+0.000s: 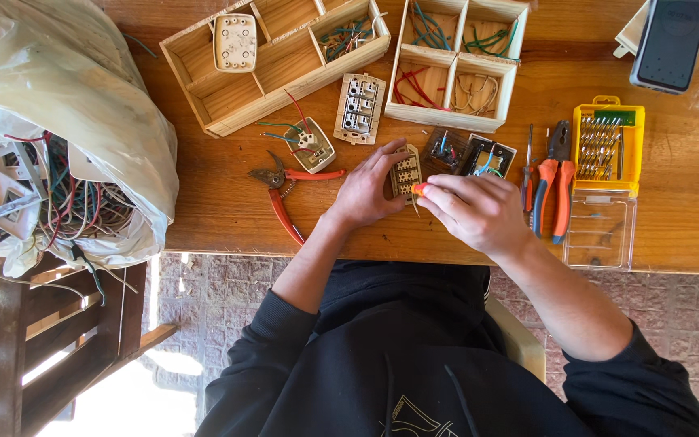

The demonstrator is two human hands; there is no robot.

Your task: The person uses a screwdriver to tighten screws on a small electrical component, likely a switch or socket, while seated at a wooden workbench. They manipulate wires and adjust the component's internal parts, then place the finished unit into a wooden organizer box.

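Both your hands were on that cream switch module (405, 172), back side up with rows of little terminals. Left hand (364, 193) fingers pinched its edge; right hand (476, 210) fingers clenched an orange-handled screwdriver (419, 190) touching it.

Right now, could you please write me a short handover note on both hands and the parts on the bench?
Left hand steadies a small beige switch module on the wooden table.
Right hand grips an orange-handled screwdriver, its tip at the module.
Another switch plate and a wired one lie above, by the red cutters.
Pliers and a yellow bit case sit on the right.
Done: cut wires sorted into the wooden trays.
Left: this module looks unfinished, and a bag of wired parts waits at far left.
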